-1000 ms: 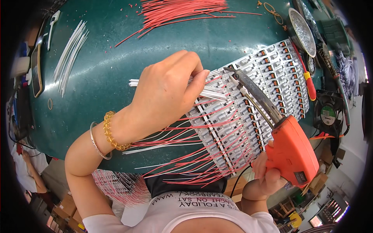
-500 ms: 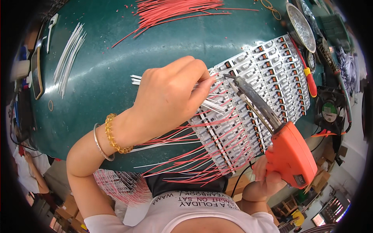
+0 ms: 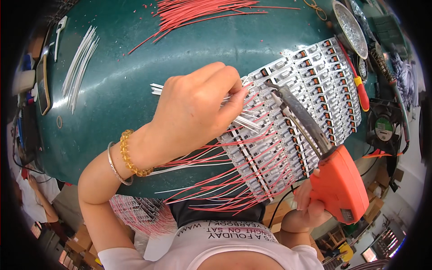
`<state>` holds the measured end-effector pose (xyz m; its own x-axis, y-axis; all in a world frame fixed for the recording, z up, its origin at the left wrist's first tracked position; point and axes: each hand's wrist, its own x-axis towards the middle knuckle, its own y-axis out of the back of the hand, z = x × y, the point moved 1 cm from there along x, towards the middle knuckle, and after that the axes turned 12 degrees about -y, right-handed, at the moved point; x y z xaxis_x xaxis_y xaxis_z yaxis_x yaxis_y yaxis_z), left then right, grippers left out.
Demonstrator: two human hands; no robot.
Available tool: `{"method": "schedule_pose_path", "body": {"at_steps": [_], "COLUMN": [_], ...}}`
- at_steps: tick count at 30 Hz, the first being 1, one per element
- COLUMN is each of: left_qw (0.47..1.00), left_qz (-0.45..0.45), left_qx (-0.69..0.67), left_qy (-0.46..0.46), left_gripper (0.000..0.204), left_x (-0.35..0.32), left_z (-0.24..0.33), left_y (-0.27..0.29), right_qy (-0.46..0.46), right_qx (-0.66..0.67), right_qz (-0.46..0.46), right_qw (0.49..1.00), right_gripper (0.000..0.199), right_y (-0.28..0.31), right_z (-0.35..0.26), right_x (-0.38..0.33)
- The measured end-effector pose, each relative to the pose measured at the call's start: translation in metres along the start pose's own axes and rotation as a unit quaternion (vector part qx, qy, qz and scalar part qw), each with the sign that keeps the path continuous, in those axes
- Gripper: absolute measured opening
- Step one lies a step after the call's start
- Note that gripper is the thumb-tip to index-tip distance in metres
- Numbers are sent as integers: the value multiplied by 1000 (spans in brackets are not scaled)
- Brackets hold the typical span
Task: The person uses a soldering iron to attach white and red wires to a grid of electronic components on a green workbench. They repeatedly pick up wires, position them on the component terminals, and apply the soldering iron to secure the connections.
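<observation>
My left hand is closed in a pinch over the upper left corner of a sheet of small circuit boards. White wires stick out on both sides of its fingers. Red wires and some white ones run left from the board sheet's lower left side. An orange soldering gun is gripped in my right hand. Its dark tip points up and left over the boards, a little right of my left fingertips. The exact spot under my left fingertips is hidden.
A heap of red wires lies at the far side of the green table, white wires at the left. On the right are a metal bowl, a red-and-yellow screwdriver and a black fan. Wired boards sit below the table edge.
The soldering gun has shifted slightly right and down, its tip drawing a little farther from my left fingertips. My left hand has barely moved, still pinching the white wires.
</observation>
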<state>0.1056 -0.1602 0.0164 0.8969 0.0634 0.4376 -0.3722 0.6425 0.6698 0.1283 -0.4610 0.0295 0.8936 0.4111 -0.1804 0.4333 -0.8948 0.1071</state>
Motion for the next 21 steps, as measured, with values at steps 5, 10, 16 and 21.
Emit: {"method": "schedule_pose_path", "body": {"at_steps": [5, 10, 16, 21], "left_qw": [1000, 996, 1000, 1000], "left_qz": [5, 50, -21, 17], "left_qx": [9, 64, -16, 15], "left_qy": [0, -37, -13, -17], "left_gripper": [9, 8, 10, 11], "left_x": [0, -2, -4, -5], "left_z": [2, 4, 19, 17], "left_y": [3, -1, 6, -1], "right_qy": [26, 17, -41, -36], "right_qx": [-74, 21, 39, 64], "right_qz": [53, 7, 48, 32], "right_qw": [996, 1000, 997, 997], "right_gripper": [81, 81, 81, 82], "right_y": [5, 4, 0, 5], "right_z": [12, 9, 3, 11], "right_x": [-7, -3, -13, -16]}}
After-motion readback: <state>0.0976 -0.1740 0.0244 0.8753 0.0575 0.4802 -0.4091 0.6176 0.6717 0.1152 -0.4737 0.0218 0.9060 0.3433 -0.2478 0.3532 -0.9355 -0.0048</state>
